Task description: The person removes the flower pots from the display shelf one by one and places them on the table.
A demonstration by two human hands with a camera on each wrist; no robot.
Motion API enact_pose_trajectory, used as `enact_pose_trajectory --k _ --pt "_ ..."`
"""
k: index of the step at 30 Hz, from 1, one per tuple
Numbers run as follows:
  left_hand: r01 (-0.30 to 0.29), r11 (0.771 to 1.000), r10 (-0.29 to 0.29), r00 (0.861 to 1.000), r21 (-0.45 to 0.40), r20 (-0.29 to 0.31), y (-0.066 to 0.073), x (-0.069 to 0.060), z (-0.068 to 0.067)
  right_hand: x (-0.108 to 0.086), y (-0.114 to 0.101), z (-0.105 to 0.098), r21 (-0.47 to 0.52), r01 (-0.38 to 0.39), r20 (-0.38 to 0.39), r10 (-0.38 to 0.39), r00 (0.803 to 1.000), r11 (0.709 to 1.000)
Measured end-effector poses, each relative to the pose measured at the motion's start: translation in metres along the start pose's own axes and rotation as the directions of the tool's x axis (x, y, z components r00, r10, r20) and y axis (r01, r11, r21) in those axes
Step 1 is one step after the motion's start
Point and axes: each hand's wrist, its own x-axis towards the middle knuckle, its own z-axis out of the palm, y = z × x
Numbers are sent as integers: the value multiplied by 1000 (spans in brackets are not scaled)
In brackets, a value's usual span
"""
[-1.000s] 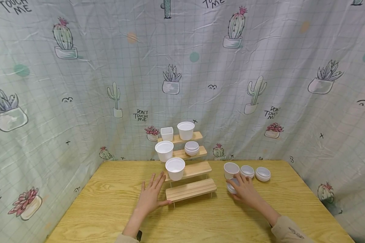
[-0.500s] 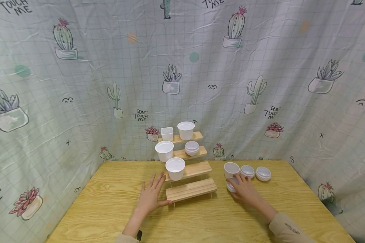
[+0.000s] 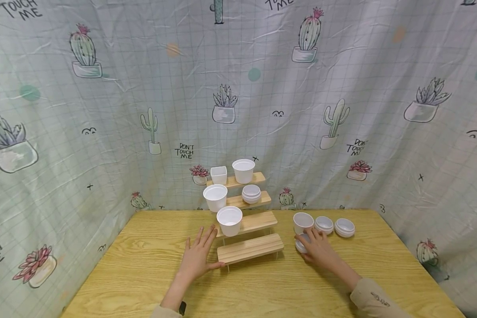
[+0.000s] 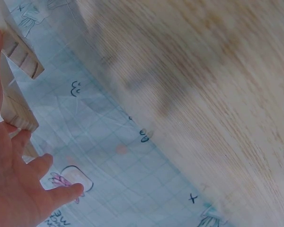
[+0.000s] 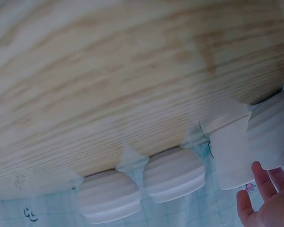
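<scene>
Fingers spread wide over the yellow wood-grain table, the left hand touches the left end of a four-tier pale wooden stand; right of it, the right hand pinches a small round ribbed white pot with bent fingers.

Beige left sleeve, small black band just beside it; beige right sleeve has dark squiggly marking.
</scene>
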Motion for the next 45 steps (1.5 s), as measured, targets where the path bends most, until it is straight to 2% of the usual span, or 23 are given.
enact_pose_trajectory --k 15,31,37,45 --pt "17 1000 -16 999 -18 35 2 0 -3 -3 2 2 7 -1 -21 1 1000 1000" --pt "15 1000 -15 1000 -12 26 1 0 -1 -1 -1 -8 7 -45 11 45 999 999" --pt "24 1000 -23 999 -18 37 2 -1 -3 1 -3 -13 7 -19 -13 19 1000 1000" --pt "12 1000 -11 1000 -24 14 2 0 -4 8 -6 -19 -33 25 -47 -26 999 999"
